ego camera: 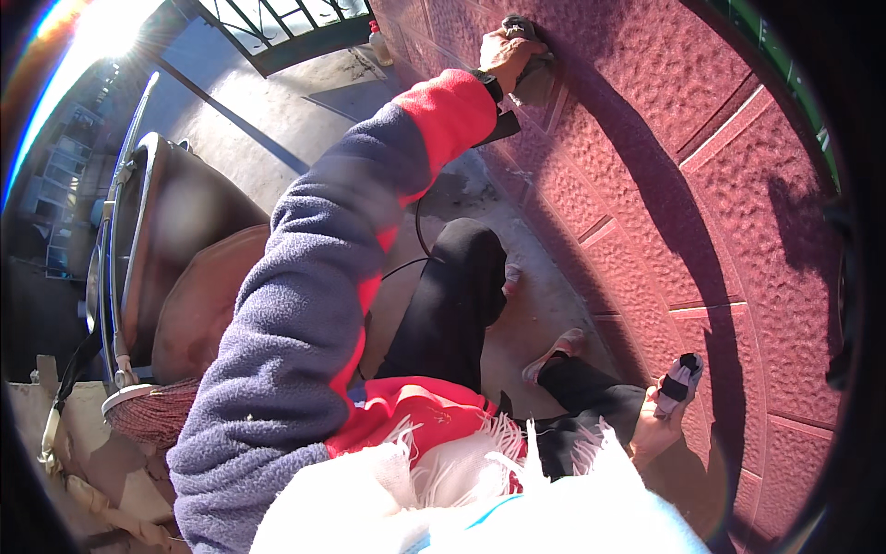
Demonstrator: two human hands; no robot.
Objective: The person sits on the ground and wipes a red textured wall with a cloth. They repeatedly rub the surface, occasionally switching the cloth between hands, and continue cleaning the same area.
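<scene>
My left arm, in a grey and red fleece sleeve, reaches up the picture to a red embossed wall. My left hand is closed on a grey-brown cloth pressed against that wall. A dark watch-like band and a black device with a cable are at the wrist. My right hand, low at the right beside the wall, holds a small bundled grey-pink and black thing, perhaps folded fabric; its exact kind is unclear. White fringed cloth covers the lower middle of the view, over a red garment.
A bottle with a red top stands at the wall's foot, near a green metal gate. To the left are a large brown vat-like container, a round reddish-brown disc, a metal pole and a mop-like bundle. My bent legs are below.
</scene>
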